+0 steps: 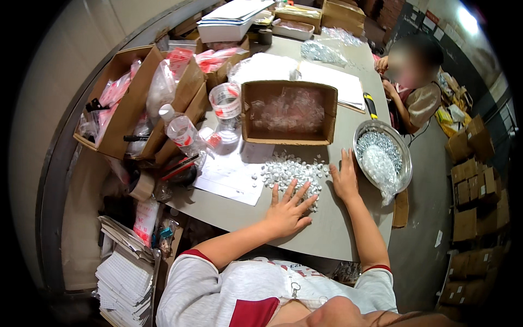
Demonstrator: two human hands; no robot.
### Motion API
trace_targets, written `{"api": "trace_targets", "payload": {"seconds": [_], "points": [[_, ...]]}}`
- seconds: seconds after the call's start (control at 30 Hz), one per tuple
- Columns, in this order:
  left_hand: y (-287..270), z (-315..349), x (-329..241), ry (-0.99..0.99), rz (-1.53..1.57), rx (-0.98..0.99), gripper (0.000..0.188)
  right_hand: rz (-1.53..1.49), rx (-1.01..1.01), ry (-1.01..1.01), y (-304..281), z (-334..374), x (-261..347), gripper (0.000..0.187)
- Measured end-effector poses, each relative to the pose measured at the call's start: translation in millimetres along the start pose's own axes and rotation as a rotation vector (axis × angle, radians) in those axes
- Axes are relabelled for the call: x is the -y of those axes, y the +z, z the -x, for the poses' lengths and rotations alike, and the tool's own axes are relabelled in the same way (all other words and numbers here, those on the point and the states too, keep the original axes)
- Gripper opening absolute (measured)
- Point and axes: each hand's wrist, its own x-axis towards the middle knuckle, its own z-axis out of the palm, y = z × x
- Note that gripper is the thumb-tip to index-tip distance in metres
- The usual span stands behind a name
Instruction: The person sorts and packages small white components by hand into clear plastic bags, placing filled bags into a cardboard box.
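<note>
A spread of small whitish, button-like pieces lies on the grey table in front of me. My left hand rests flat with its fingers spread over the near edge of the pieces. To their right my right hand lies on the table, fingers stretched forward, close to a few stray pieces. Just beyond the pieces stands an open cardboard box holding many small clear plastic bags. Right of my right hand, a round metal bowl contains small silvery metal parts and a clear plastic bag.
Printed paper sheets lie left of the pieces, near clear plastic bottles. Cardboard boxes of bags line the left edge. A yellow-and-black handle lies behind the bowl. Another person sits at the table's far right side.
</note>
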Motion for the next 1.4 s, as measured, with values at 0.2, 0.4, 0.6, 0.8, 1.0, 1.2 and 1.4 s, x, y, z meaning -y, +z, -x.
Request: {"api": "trace_targets", "payload": {"seconds": [0.2,0.4,0.6,0.8,1.0,1.2,1.4], "points": [[-43,-35,29,0.000,0.074,-0.318,0.048,-0.098,0.028,-0.029,9,-30,-8,0.053],[-54,-138,99,0.004,0.193,-0.465,0.027,-0.317,0.063,-0.086,7,17,43,0.040],[-39,-193,80,-0.127,0.225,-0.334,0.021,-0.351,-0.005,-0.164,7,28,60,0.045],[-36,-177,70,-0.137,0.161,-0.435,0.019,-0.285,-0.026,-0.170,6,29,55,0.040],[-50,-68,60,0.084,0.331,-0.668,0.011,-0.300,-0.031,-0.198,3,35,56,0.039],[-31,130,49,-0.210,0.298,-0.656,0.018,-0.382,-0.079,-0.217,0,39,54,0.037],[-32,215,98,-0.905,-0.143,-0.669,0.042,-0.411,-0.086,-0.210,2,38,47,0.036]]}}
